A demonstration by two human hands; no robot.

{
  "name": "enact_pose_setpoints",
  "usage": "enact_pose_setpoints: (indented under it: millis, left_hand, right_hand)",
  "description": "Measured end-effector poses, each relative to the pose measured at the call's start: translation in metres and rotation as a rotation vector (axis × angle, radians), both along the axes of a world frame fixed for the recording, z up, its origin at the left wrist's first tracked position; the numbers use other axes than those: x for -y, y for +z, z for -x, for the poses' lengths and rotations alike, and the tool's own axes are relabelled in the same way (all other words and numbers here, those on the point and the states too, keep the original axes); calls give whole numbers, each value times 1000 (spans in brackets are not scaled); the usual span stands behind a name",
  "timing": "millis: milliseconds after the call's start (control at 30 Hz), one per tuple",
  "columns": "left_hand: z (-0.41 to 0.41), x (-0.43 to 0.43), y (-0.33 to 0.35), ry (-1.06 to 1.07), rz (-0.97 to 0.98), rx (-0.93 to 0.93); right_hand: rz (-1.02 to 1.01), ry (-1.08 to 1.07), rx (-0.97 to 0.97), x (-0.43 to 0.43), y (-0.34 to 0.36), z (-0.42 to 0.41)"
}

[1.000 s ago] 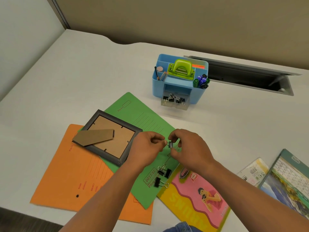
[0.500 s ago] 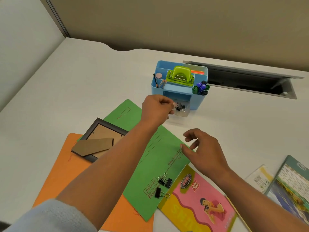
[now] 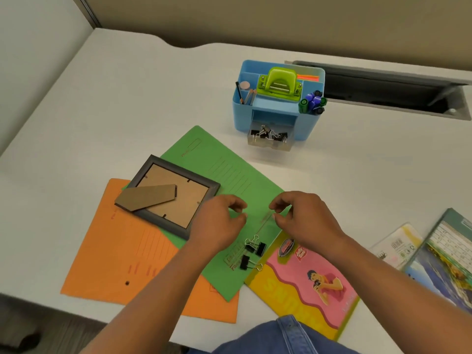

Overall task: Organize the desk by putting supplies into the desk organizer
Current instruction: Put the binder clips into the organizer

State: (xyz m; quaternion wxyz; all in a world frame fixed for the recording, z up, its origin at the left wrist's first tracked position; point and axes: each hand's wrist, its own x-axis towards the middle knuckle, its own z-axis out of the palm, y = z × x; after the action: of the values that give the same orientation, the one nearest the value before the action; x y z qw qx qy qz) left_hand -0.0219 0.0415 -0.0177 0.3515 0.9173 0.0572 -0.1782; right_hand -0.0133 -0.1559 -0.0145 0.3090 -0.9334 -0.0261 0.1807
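A blue desk organizer [image 3: 310,125] stands at the back middle of the white desk. It holds a green hole punch [image 3: 279,84], markers [image 3: 313,103] and pencils [image 3: 245,94]. Its clear front drawer [image 3: 269,145] is pulled out and holds several black binder clips. Two more binder clips [image 3: 255,247] [image 3: 246,263] lie on the green folder [image 3: 227,172] just in front of my hands. My left hand [image 3: 219,223] and my right hand [image 3: 304,218] hover side by side over the folder, fingers loosely curled. Nothing shows in either hand.
A picture frame [image 3: 168,195] lies face down on the green folder and an orange folder [image 3: 127,251]. A yellow and pink booklet [image 3: 306,282] and other booklets [image 3: 441,256] lie at the right. A cable slot [image 3: 383,90] opens behind the organizer.
My left hand carried a binder clip to the organizer's drawer, left it there and came back beside my right hand. My right hand let go of that clip.
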Motion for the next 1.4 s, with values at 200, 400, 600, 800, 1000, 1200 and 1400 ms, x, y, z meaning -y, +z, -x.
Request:
enact_pose_setpoints:
  millis: [200, 400, 600, 800, 1000, 1200, 1400]
  left_hand:
    - [43, 10, -10, -238, -158, -62]
    - [45, 11, -15, -236, -259, 20]
    - [40, 7, -15, -173, -279, 76]
    - [40, 8, -13, -153, -264, 77]
    - [38, 7, -10, -56, -187, 112]
    - [37, -5, -10, 6, -145, 149]
    - [38, -6, -11, -6, -146, 154]
  right_hand:
    - [77, 122, -30, -18, -6, 14]
    - [123, 129, -43, -22, -8, 25]
    - [243, 178, -42, -26, -11, 39]
    - [315, 207, 67, -35, -15, 45]
    - [320, 212, 113, -33, -9, 42]
    - [276, 91, 147, -14, 25, -1]
    - [290, -33, 298, -1, 56, -77]
